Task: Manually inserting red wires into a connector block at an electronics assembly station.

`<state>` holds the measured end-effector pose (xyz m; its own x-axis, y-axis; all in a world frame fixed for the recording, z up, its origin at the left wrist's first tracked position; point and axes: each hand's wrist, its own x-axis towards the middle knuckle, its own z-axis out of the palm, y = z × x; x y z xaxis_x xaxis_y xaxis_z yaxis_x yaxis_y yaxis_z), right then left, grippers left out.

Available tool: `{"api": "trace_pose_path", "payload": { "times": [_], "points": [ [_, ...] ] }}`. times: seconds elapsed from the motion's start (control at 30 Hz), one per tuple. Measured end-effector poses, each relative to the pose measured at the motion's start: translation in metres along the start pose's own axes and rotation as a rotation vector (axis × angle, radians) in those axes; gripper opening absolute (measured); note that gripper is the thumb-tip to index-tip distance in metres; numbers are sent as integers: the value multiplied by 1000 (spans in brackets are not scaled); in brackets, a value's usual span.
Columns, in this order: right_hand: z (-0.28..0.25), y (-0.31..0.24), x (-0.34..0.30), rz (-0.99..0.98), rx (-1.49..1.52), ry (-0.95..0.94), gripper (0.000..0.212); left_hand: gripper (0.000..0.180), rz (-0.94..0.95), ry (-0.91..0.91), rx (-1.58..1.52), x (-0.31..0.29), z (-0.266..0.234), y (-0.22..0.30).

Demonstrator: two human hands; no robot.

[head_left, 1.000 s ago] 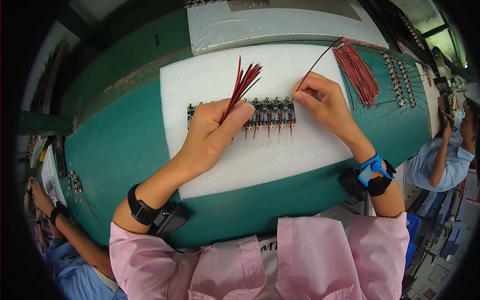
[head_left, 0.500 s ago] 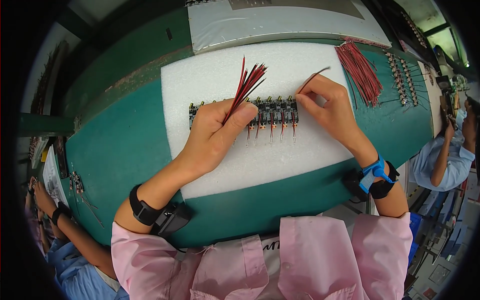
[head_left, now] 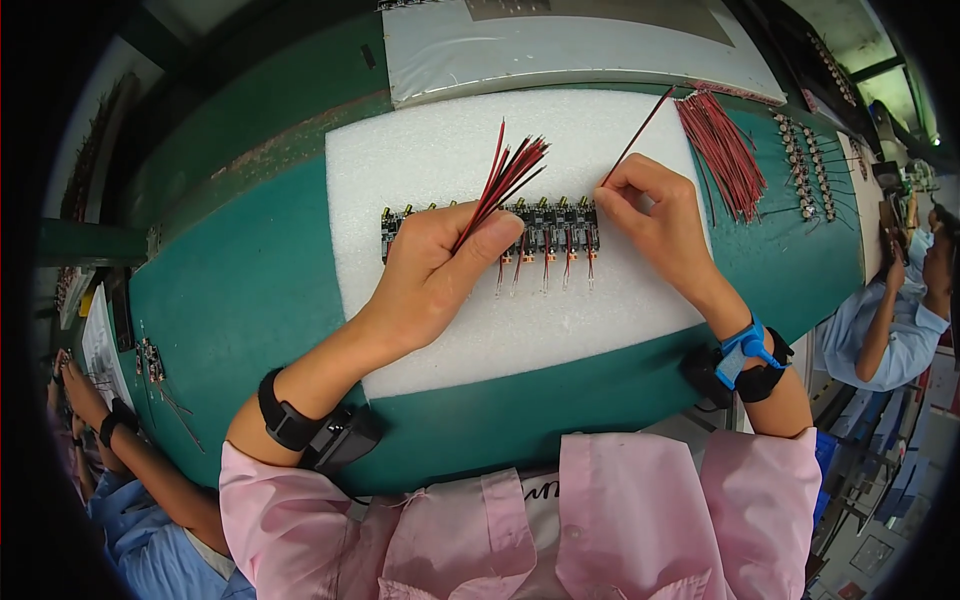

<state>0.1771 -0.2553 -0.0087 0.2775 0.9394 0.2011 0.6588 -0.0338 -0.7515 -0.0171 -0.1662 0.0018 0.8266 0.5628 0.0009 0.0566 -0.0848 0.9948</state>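
My left hand (head_left: pixel 435 270) grips a small bunch of thin red wires (head_left: pixel 505 175) that fan up and to the right. It rests on the white foam sheet (head_left: pixel 420 160), over a row of small circuit boards (head_left: pixel 560 215) with red and black leads hanging below them. My right hand (head_left: pixel 655 215) pinches a single red wire (head_left: pixel 640 125) at the right end of that row, the wire slanting up to the right.
A loose pile of red wires (head_left: pixel 725 150) lies at the foam's right edge on the green bench (head_left: pixel 230 290). More small boards (head_left: pixel 805 165) line the far right. A grey panel (head_left: pixel 560 45) lies behind. Other people sit at the left (head_left: pixel 120 440) and right (head_left: pixel 900 320).
My right hand has drawn a single red wire from the pile on the right down to the right end of the board row. My left hand has barely moved.
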Motion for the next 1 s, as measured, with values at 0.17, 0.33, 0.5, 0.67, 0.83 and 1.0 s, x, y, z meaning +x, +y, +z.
{"api": "trace_pose_path", "payload": {
  "times": [0.17, 0.33, 0.5, 0.67, 0.83, 1.0],
  "points": [
    [0, 1, -1, -7, 10, 10, 8, 30, 1, -16, -1, 0, 0, 0],
    [1, 1, -2, -60, -34, 9, 6, 36, 78, 0, 54, 1, 3, -1],
    [0, -1, -4, -145, -101, 0, 7, 35, 66, 7, 54, 1, 2, 0],
    [-4, -1, -6, -381, -271, 5, 12, 30, 34, 54, -35, 1, 0, 7],
    [-13, -7, -11, -393, -309, -44, 15, 27, -267, -24, -605, 13, -20, 22],
    [-24, -25, 2, -77, 51, -119, 11, 29, -195, 41, -636, 37, -2, 20]
  ]
}}
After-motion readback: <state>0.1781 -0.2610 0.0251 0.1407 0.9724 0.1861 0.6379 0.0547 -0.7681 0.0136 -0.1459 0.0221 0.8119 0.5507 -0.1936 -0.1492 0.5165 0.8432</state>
